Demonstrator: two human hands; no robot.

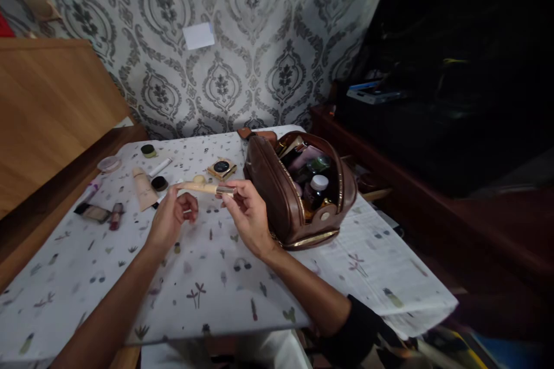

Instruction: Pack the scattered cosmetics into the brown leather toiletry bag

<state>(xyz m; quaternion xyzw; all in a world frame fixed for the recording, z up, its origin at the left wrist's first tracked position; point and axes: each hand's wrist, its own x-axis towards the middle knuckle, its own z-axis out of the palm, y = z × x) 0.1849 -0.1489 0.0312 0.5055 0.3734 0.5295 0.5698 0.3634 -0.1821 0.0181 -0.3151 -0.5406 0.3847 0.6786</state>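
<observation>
1. A slim beige tube with a shiny cap (203, 188) is held up near the centre of the frame, lying almost level above the table.
2. The right hand (246, 210) grasps its capped end between thumb and fingers.
3. The left hand (172, 214) meets the other end, its lower fingers loosely curled; whether it pinches the tube, I cannot tell.
4. Just behind the tube sit a small pale round item (199, 179) and a gold-edged square case (221, 168) with a dark round centre.
5. Right of centre stands a brown leather bag (269, 187), unzipped and full, a white-capped bottle (319, 183) showing inside.
6. Left of the hands lie a beige squeeze tube (142, 189), a black-topped round pot (160, 183), a white stick (160, 166) and a small reddish bottle (115, 217).
7. A white patterned cloth (225, 311) covers the table.
8. Grey damask wallpaper (253, 83) fills the upper middle, bearing a white card (198, 36); a wooden panel (47, 109) stands at upper left.
</observation>
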